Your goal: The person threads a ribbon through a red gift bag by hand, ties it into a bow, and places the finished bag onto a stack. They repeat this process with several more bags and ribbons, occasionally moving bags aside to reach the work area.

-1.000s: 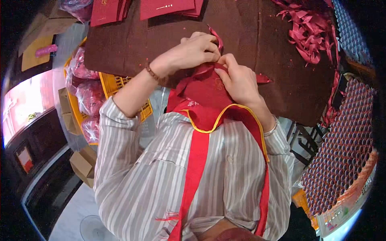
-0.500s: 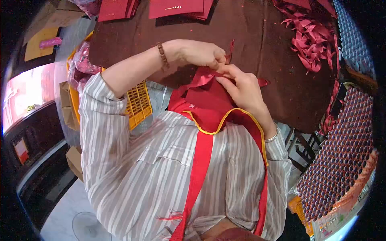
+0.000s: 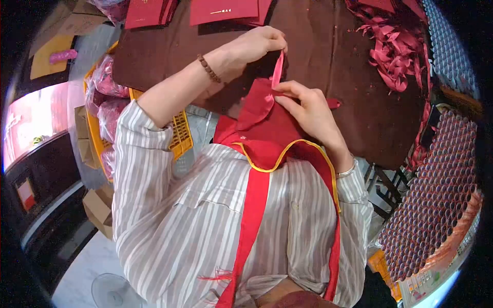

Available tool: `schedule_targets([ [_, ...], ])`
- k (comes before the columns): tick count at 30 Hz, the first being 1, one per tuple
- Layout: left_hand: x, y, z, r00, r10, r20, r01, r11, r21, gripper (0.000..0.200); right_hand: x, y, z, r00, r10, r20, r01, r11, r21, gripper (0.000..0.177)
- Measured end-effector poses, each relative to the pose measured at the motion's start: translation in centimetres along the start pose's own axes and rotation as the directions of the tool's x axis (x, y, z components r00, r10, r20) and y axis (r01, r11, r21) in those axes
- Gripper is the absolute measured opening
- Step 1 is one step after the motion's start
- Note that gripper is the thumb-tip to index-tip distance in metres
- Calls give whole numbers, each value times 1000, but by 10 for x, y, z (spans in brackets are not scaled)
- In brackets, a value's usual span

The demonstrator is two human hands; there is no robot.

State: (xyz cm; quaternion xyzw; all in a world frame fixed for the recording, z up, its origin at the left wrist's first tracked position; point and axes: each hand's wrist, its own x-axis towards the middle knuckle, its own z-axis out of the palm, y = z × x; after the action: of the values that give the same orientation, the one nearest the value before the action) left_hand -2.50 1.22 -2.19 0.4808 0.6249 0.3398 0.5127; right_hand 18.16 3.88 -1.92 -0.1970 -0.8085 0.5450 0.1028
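Note:
My left hand (image 3: 272, 41), a beaded bracelet on its wrist, is closed in a pinch on the upper end of a shiny red ribbon (image 3: 278, 71). The ribbon runs down taut to my right hand (image 3: 305, 105), whose thumb and forefinger pinch it at the edge of a dark red flat piece (image 3: 252, 105), like a card or small bag. That piece lies close over my red apron (image 3: 272, 138) with yellow trim, at the table's near edge. Another red ribbon end (image 3: 334, 103) shows just right of my right hand.
Stacks of red cards (image 3: 226, 11) lie at the far side of the brown-covered table (image 3: 308, 46). A heap of cut red ribbons (image 3: 398, 59) sits at the right. Yellow crates (image 3: 182, 134) with wrapped red bundles stand left; trays of small round items (image 3: 431, 200) stand right.
My left hand has moved up and away from my right hand, drawing the ribbon out straight between them. The right hand stays nearly in place at the dark red piece.

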Motion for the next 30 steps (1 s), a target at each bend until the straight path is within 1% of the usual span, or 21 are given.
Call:
schedule_targets([
  [3,-6,-14,3,998,-20,-57,18,999,-29,19,1,5,1,999,-12,-37,9,997,-81,20],
  [4,-12,-22,11,948,114,-297,-97,993,71,18,1,7,0,997,-41,-66,30,987,-158,19],
  [5,-19,-28,16,825,258,-503,-183,964,194,17,1,11,-1,997,-35,-72,23,987,-162,19],
  [6,-34,-20,19,750,468,-466,-231,847,480,16,0,16,-4,980,-149,-128,112,959,-259,18],
  [7,-51,-17,27,814,398,-424,-233,891,390,18,-3,19,-8,950,-261,-173,186,914,-360,17],
  [8,-69,-14,37,870,328,-367,-225,928,297,21,-8,20,-13,951,-248,-184,169,916,-364,17],
  [10,-101,-20,61,962,215,-167,-120,887,446,26,-21,20,-25,926,-129,-354,-9,931,-365,16],
  [12,-123,-18,81,891,390,-232,-146,731,667,29,-36,21,-29,913,-21,-408,-97,959,-266,16],
  [14,-132,-38,88,892,384,-240,-114,704,701,27,-50,22,-26,893,215,-395,-177,976,129,18],
  [16,-134,-45,87,876,411,-254,-104,673,732,23,-59,9,-15,886,442,-138,-374,860,348,22],
  [18,-132,-32,84,852,454,-261,-140,677,723,15,-63,0,7,934,355,40,-346,868,357,27],
  [19,-131,-27,83,923,108,-369,17,947,320,12,-62,2,17,952,293,88,-306,891,335,30],
  [20,-131,-24,83,919,-256,-300,221,965,-144,10,-61,5,27,964,230,136,-262,911,317,33],
  [21,-126,-26,82,939,-214,-270,134,949,-286,10,-55,8,34,945,217,246,-308,843,441,36],
  [22,-123,-23,80,941,-210,-267,133,951,-280,10,-50,7,36,947,215,239,-303,843,444,36],
  [24,-116,-14,79,949,-259,-177,89,763,-640,17,-39,-2,40,834,288,471,-490,778,393,37],
  [25,-116,-14,73,961,-245,-125,84,695,-714,31,-38,7,58,898,197,394,-429,592,682,41],
  [26,-114,-9,76,963,-242,-119,87,697,-712,31,-41,15,64,900,200,387,-426,591,685,41],
  [28,-111,9,86,961,-143,-236,-115,568,-815,39,-39,9,64,877,262,402,-478,409,777,46],
  [29,-113,4,85,984,-87,-157,-84,549,-831,47,-35,5,63,891,119,437,-447,391,805,46],
  [30,-113,6,86,984,-88,-156,-83,550,-831,47,-37,6,65,891,120,437,-447,390,805,46],
])
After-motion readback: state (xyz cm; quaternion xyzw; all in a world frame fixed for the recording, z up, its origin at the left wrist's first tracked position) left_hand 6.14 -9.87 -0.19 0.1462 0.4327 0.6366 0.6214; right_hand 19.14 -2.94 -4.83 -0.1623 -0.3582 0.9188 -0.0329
